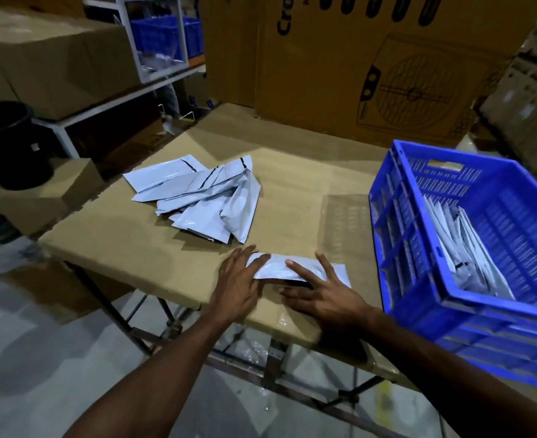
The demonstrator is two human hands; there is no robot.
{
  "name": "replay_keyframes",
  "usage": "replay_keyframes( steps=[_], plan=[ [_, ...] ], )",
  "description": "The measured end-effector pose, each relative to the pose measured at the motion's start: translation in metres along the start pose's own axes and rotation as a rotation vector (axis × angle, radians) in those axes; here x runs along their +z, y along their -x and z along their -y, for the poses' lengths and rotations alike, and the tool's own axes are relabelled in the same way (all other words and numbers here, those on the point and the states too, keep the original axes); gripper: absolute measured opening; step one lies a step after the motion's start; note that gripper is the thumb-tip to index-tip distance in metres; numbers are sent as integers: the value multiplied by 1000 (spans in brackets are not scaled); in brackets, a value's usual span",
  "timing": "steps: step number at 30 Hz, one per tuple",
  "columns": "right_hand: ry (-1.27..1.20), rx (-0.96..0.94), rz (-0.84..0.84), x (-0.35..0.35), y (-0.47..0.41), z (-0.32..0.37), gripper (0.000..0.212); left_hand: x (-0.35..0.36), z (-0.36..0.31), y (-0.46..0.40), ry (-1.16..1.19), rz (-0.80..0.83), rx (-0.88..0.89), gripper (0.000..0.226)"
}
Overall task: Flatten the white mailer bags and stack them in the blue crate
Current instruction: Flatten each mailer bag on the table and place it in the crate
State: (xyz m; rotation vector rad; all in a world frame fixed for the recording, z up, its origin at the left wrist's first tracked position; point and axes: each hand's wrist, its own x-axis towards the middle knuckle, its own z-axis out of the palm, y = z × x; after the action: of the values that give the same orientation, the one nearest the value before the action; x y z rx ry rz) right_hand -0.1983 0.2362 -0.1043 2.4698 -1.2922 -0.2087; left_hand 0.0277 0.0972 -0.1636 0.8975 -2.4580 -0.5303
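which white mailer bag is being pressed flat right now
The single bag at the table's near edge, under both open hands; the others lie crumpled in the pile or already in the blue crate.

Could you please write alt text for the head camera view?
Both hands, left hand and right hand, press a white mailer bag flat on a cardboard-covered table; loose bags lie behind, a blue crate at right.

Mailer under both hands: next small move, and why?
Probably sweep the left hand and right hand outward along the mailer to press it flat: both lie open on it, it still looks creased, and the blue crate waits at right.
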Motion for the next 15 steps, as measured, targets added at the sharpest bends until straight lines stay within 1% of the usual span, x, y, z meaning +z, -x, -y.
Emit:
replay_keyframes(
  steps=[2, 3, 5, 7, 8, 11, 13, 15],
  plan=[
    [-13, 80, -40, -4, -6, -5, 28, -2, -2, -2, 47, -37, -9, 57],
    [-64, 157, -65, -7, -8, -7, 28, -3, -5, -3, 73, -73, -30, 61],
    [-207, 289, -87, -15, -12, -12, 28, -7, -15, -3, 136, -152, -94, 81],
    [-239, 270, -102, -19, -12, -16, 25, -9, -22, -2, 165, -205, -166, 102],
    [-246, 282, -84, -20, -12, -19, 27, -9, -23, 0, 147, -213, -183, 106],
    [-313, 364, -74, -26, -12, -29, 40, -5, -26, 1, -24, -175, -171, 99],
    [-310, 348, -64, -26, -12, -36, 35, -2, -27, 0, -97, -113, -184, 94],
    [-215, 370, -21, -24, -13, -44, 30, 2, -27, -2, -153, -75, -184, 91]
  ],
)
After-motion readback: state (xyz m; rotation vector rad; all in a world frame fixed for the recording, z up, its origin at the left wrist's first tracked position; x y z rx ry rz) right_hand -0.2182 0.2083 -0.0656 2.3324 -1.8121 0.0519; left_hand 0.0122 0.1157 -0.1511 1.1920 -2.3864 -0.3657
